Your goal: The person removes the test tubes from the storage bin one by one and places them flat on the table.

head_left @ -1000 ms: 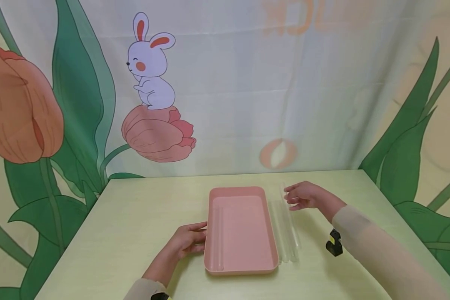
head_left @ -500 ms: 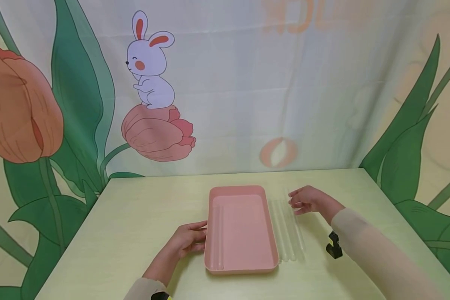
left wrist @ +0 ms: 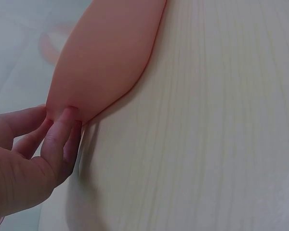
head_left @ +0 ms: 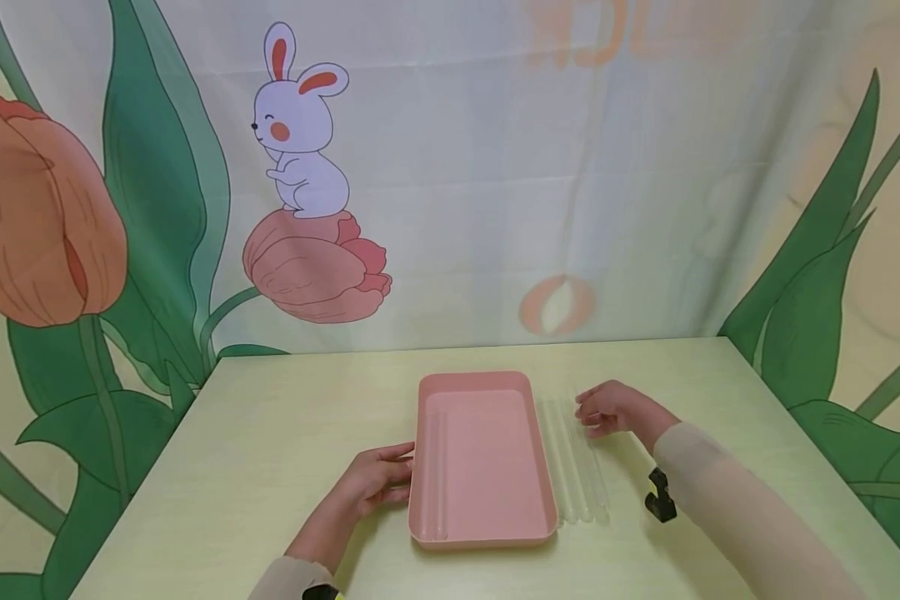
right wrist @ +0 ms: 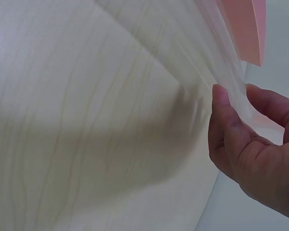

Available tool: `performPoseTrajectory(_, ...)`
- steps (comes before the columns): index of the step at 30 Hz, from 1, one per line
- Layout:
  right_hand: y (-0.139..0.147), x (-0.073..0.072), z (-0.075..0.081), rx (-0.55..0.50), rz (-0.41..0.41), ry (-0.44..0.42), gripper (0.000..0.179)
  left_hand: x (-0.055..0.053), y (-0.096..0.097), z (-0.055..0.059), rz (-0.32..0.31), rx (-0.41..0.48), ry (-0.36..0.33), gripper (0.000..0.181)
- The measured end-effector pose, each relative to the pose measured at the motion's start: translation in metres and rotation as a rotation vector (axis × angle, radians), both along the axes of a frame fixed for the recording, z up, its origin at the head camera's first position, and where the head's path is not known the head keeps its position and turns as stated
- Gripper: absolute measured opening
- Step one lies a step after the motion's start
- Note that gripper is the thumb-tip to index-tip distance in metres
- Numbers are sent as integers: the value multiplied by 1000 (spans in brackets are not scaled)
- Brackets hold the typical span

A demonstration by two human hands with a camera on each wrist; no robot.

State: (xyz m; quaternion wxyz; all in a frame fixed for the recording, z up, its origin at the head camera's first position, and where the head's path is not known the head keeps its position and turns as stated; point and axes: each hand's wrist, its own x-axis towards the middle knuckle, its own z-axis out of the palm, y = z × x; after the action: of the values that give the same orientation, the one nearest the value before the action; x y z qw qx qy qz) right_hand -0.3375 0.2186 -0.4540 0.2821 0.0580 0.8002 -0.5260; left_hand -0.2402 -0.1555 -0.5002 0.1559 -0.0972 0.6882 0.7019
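A pink rectangular tray (head_left: 495, 467) sits on the table. My left hand (head_left: 378, 479) touches its left outer wall; in the left wrist view, extended fingertips rest against the pink side (left wrist: 101, 57). Along the tray's left inner edge lie clear tubes (head_left: 436, 475). More clear tubes (head_left: 572, 467) lie side by side just right of the tray. My right hand (head_left: 611, 408) pinches the far end of the outermost clear tube (head_left: 597, 483) between thumb and fingers. The right wrist view shows the transparent tube (right wrist: 226, 62) passing between thumb and fingertips, its outline faint.
The pale wood-grain table (head_left: 292, 417) extends to both sides. Behind it hangs a curtain (head_left: 450, 208) printed with a rabbit and tulips. A black strap piece (head_left: 660, 496) shows at the right sleeve.
My right hand shifted right with the tube, then came slightly nearer and lower, bringing the tube down alongside the others. The left hand and tray stay in place.
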Motion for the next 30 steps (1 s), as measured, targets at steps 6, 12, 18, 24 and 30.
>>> performPoseTrajectory(6, -3, -1, -4, 5, -24, -4, 53, -1, -1, 0, -1, 5, 0, 47)
performPoseTrajectory(12, -6, -2, -7, 27, -29, -7, 51, -1, -1, 0, 2, 10, -3, 46)
performPoseTrajectory(18, -6, -4, -8, 23, -24, -3, 47, -2, 0, 0, 9, 7, 4, 46)
performPoseTrajectory(24, -6, -5, -11, 21, -47, -24, 43, -1, -1, 1, -4, 6, 1, 46)
performPoseTrajectory(30, -6, -6, -16, 32, -63, -33, 46, 0, -1, 0, -15, 12, 1, 47)
